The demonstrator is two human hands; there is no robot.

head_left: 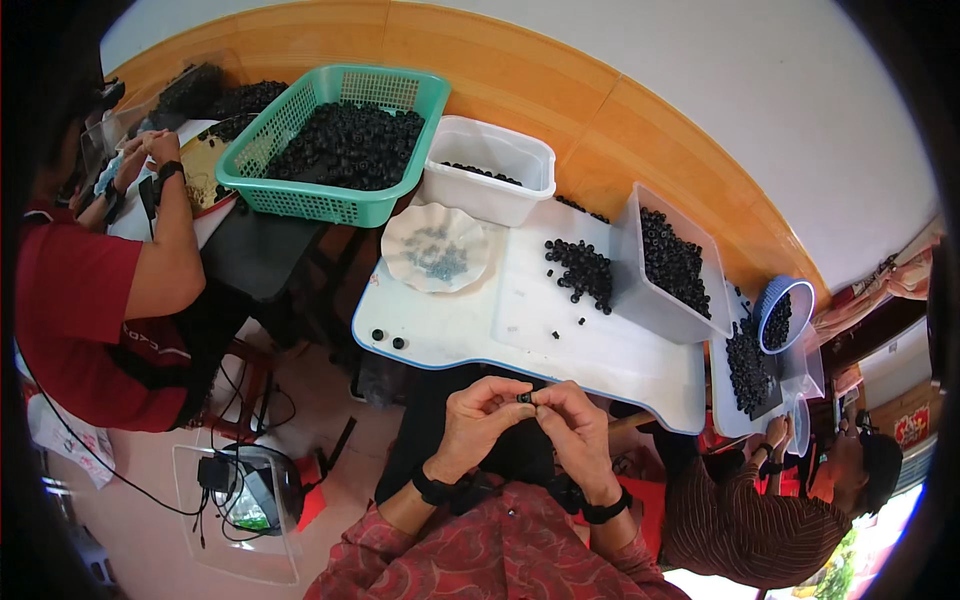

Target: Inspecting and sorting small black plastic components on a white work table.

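Note:
Close in front of my body, just off the table's near edge, my left hand point(476, 428) and my right hand point(577, 438) meet at the fingertips. Between them they pinch a small round black part point(524, 397); it is too small to tell its exact kind. Beyond, on the white table point(450, 325), lies a loose heap of small black ring-like parts point(582, 274). Two more black rings point(388, 338) sit near the left front corner. A scalloped white dish point(402, 258) holds small clear bluish pieces point(440, 258).
Black parts fill a green basket point(333, 208) at the back left and a clear bin point(640, 300) on the right; a white tub point(500, 205) holds some too. Co-workers sit left point(110, 300) and right point(760, 520). Cables and a clear box point(235, 565) lie on the floor.

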